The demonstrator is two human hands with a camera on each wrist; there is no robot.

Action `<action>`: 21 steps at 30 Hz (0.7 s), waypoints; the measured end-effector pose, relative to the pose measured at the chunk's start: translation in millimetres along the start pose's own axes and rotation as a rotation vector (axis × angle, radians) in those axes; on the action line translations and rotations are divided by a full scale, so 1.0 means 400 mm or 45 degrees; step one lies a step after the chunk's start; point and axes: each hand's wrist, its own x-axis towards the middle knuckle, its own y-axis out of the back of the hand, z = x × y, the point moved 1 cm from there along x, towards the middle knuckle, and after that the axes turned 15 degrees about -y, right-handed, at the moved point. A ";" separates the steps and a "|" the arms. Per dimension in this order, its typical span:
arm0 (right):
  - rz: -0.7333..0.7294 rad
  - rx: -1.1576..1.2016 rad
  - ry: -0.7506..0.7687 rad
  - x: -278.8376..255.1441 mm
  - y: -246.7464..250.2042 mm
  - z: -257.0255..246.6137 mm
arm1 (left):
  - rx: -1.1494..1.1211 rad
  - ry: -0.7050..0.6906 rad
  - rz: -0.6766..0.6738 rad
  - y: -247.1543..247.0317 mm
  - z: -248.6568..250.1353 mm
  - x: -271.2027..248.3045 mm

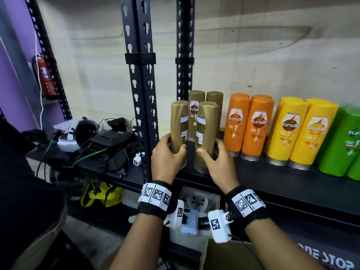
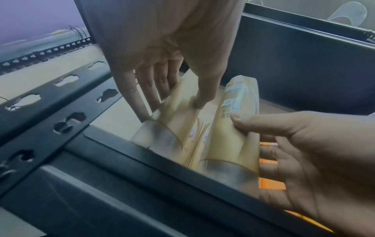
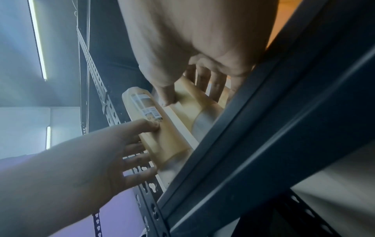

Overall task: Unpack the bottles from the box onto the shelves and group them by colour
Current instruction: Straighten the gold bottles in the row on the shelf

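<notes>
Four gold bottles stand cap-down at the left end of the black shelf. My left hand grips the front left gold bottle, thumb in front and fingers round its left side. My right hand grips the front right gold bottle the same way. Two more gold bottles stand just behind. The left wrist view shows my left hand on its bottle. In the right wrist view my right hand holds its bottle.
Right of the gold group stand orange bottles, yellow bottles and green bottles. A black slotted post rises just left of my left hand. Headsets and cables crowd the left shelf. A phone lies on the shelf below.
</notes>
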 end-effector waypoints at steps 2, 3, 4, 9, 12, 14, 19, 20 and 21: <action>-0.039 0.032 -0.019 0.002 -0.002 0.003 | -0.015 -0.005 0.005 -0.002 -0.001 -0.003; -0.069 0.069 -0.036 0.004 -0.003 0.002 | -0.026 -0.005 0.002 -0.004 -0.001 -0.005; -0.105 0.118 -0.060 0.007 -0.003 -0.001 | -0.037 0.000 -0.006 -0.005 -0.001 -0.006; -0.264 0.452 -0.236 0.037 -0.010 -0.015 | -0.220 0.098 -0.106 -0.009 0.005 0.006; -0.354 0.508 -0.323 0.048 -0.021 0.000 | -0.385 0.207 -0.115 -0.015 -0.004 0.018; -0.388 0.502 -0.339 0.048 -0.021 0.005 | -0.547 0.359 -0.114 -0.022 -0.011 0.019; -0.392 0.470 -0.351 0.044 -0.020 0.007 | -0.776 0.515 -0.132 -0.037 -0.006 0.018; -0.388 0.448 -0.340 0.043 -0.020 0.008 | -0.795 0.507 -0.136 -0.038 -0.004 0.018; -0.381 0.420 -0.320 0.042 -0.020 0.009 | -0.812 0.496 -0.143 -0.037 -0.004 0.018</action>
